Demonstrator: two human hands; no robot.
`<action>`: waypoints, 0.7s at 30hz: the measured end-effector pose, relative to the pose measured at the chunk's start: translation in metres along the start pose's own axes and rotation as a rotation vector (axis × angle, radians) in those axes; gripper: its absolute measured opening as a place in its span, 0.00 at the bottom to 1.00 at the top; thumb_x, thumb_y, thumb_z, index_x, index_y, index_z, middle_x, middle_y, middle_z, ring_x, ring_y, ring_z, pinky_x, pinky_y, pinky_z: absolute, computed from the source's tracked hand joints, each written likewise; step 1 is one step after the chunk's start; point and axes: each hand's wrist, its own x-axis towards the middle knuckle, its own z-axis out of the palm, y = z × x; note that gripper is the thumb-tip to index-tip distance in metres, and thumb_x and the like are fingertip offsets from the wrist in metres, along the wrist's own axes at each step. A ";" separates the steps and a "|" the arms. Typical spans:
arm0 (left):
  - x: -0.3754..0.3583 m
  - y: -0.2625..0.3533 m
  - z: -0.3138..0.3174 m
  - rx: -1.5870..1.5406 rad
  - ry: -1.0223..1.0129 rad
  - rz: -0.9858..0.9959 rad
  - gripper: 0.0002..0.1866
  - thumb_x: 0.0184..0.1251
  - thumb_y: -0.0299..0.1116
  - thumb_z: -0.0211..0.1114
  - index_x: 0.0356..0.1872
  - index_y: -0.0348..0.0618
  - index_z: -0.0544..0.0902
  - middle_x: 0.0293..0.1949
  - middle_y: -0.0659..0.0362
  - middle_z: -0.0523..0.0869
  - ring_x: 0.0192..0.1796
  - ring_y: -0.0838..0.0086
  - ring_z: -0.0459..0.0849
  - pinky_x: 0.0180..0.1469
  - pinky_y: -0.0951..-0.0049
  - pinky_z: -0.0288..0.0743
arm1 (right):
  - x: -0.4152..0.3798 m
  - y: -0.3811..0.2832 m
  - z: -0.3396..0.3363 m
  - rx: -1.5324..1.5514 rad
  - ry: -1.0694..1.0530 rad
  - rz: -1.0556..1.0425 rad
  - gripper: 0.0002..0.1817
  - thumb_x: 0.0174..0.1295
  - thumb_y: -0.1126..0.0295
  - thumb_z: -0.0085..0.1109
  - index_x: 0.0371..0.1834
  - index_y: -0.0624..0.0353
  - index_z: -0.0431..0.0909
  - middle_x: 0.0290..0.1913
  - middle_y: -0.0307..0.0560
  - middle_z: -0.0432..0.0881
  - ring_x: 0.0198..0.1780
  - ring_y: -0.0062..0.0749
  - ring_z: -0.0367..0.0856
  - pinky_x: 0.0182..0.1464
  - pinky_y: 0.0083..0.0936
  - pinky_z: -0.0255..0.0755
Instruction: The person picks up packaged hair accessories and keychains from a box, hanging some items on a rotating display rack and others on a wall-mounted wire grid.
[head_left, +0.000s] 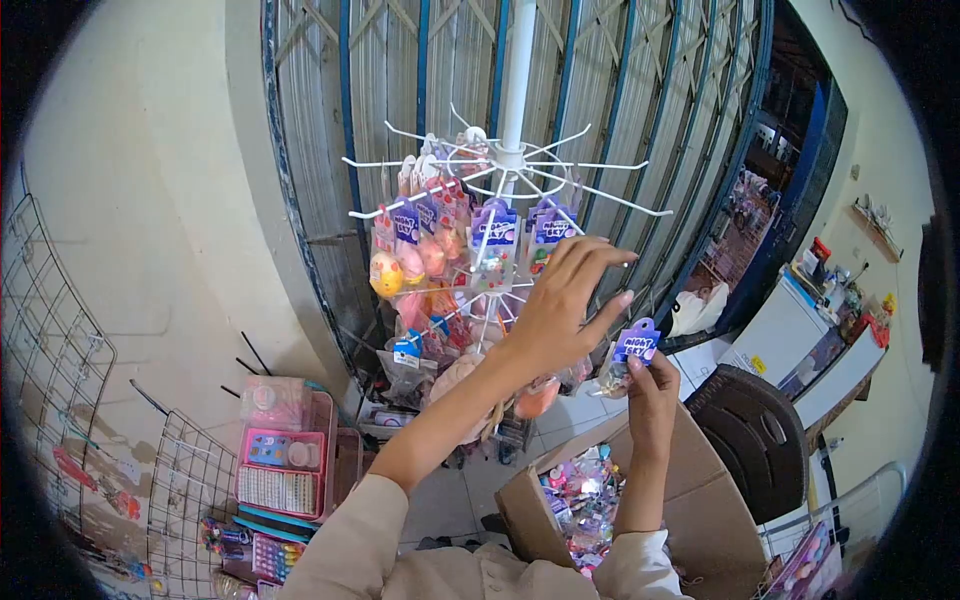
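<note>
White rack (510,158) with hung packets (494,240); left hand (572,295) raised before it, wrist bent, fingers arched, thumb spread away, grip loose. Right hand (654,395), forearm up over cardboard box (705,490), pinches purple-topped packet (636,346) beside rack.

Right hand (652,392) pinching a purple-topped packet (636,346) by the cardboard box's (715,500) far edge, small colourful trinkets (585,495) heaped inside! Left hand (570,300) lifted at the rack (512,155), fingers spread; matching packets (495,240) hang beside it, round toys (386,273) along the rack's left edge.
</note>
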 end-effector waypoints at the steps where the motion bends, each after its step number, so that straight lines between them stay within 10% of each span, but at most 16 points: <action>1: -0.001 0.001 -0.002 -0.019 0.020 0.000 0.15 0.48 0.30 0.57 0.39 0.39 0.71 0.39 0.51 0.71 0.46 0.60 0.67 0.50 0.66 0.58 | 0.000 -0.001 0.001 0.001 0.001 -0.004 0.06 0.49 0.74 0.54 0.30 0.64 0.75 0.26 0.36 0.75 0.27 0.14 0.69 0.30 0.12 0.62; 21: -0.019 -0.104 -0.130 -0.652 0.875 -0.299 0.11 0.58 0.38 0.48 0.31 0.40 0.70 0.26 0.59 0.71 0.32 0.76 0.68 0.37 0.76 0.61 | 0.025 0.006 0.003 -0.028 -0.014 0.053 0.08 0.50 0.71 0.54 0.32 0.63 0.73 0.25 0.34 0.74 0.25 0.12 0.66 0.28 0.11 0.59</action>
